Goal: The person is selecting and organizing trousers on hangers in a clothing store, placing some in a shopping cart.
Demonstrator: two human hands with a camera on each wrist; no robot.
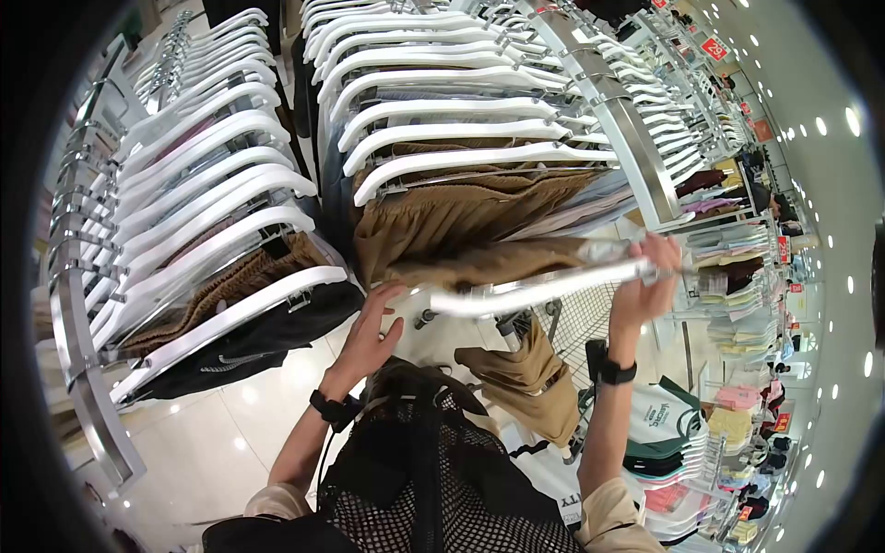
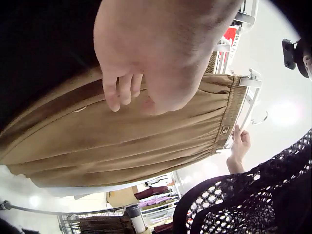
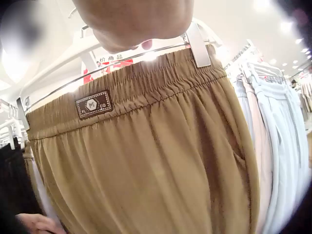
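My right hand [image 1: 650, 276] grips a white clothes hanger [image 1: 544, 290], blurred in the head view. Brown trousers [image 3: 136, 161] with a gathered elastic waist and a small dark patch [image 3: 95, 105] hang from its metal clips [image 3: 197, 46]. At the other end of the hanger is my left hand [image 1: 367, 336], its fingers extended loosely beside the brown cloth. The left wrist view has this hand [image 2: 146, 58] in front of the trousers [image 2: 131, 136], thumb and fingers apart.
White hangers [image 1: 452, 161] with trousers fill the rail ahead, and another row [image 1: 221, 198] stands at left. Below the hands is a wire cart [image 1: 590, 318] with brown garments [image 1: 525, 378] over its edge. Shirts [image 1: 668, 424] hang at the lower right.
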